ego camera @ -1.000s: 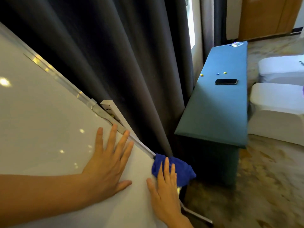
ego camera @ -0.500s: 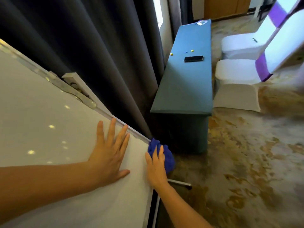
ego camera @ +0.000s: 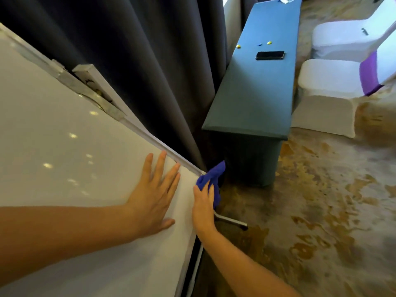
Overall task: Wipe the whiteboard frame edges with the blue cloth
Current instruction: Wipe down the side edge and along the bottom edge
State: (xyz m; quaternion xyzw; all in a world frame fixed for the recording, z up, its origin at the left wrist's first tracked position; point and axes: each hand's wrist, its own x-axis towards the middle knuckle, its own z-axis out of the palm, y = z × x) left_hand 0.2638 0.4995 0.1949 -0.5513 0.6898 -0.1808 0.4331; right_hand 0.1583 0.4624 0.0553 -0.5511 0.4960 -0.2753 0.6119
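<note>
The whiteboard [ego camera: 64, 159] fills the left side, its pale metal frame edge [ego camera: 150, 136] running diagonally down to a corner near the middle. My left hand [ego camera: 154, 196] lies flat on the board with fingers spread, just inside that corner. My right hand [ego camera: 203, 204] presses the blue cloth [ego camera: 212, 179] against the frame's corner and lower edge. Part of the cloth hangs past the corner, over the floor.
Dark curtains [ego camera: 139, 61] hang behind the board. A long teal-covered table [ego camera: 252, 99] stands to the right with a black phone [ego camera: 270, 55] on it. White-covered chairs [ego camera: 327, 82] sit beyond, and a stand leg [ego camera: 231, 220] rests on the patterned carpet.
The blue cloth and my right hand have slid down the frame edge to the board's corner and begun along the lower edge. My left hand stays flat on the board.
</note>
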